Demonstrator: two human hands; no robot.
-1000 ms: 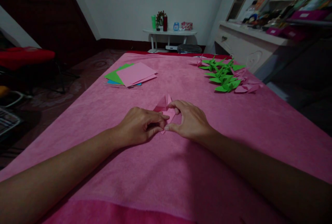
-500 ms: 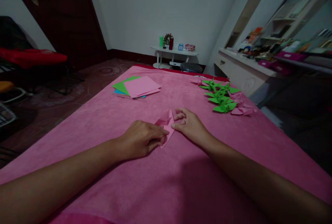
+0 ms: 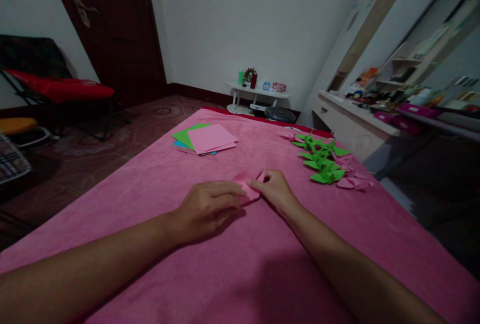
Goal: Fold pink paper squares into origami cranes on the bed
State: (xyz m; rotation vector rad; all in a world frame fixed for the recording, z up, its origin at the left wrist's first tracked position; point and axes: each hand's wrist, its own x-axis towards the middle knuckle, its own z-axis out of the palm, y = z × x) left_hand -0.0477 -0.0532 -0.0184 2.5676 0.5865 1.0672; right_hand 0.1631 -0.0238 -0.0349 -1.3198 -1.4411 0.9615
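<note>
Right hand (image 3: 273, 188): clamping a raised flap of the folded pink paper (image 3: 253, 193) between thumb and bent fingers.
Left hand (image 3: 212, 208): lying over the paper's left side, fingers close together and pointing inward; its thumb is hiding, so whether it is gripping or only pressing, I cannot tell.
Folded pink paper: sitting between both hands, over the middle of the pink cloth (image 3: 210, 274); whether its underside is touching the cloth is not showing clearly.
Steadying: the left hand is probably doing best by holding the body flat without crushing it.
Creasing: a neat fold is likely depending on the right hand lining up the edges first, then pressing firmly from the root of the flap outward to its tip.
Risk: thin points are possibly bending or tearing if the pinch is pulling too hard.
Paper sheets (image 3: 212, 136): lying in a pile beyond the left hand, pink over green and blue, showing no readable print.
Paper birds (image 3: 327, 176): resting in a green and pink cluster beyond the right hand, bearing no visible writing.
Purple boxes (image 3: 418, 110): carrying small pale labels, too tiny for reading.
</note>
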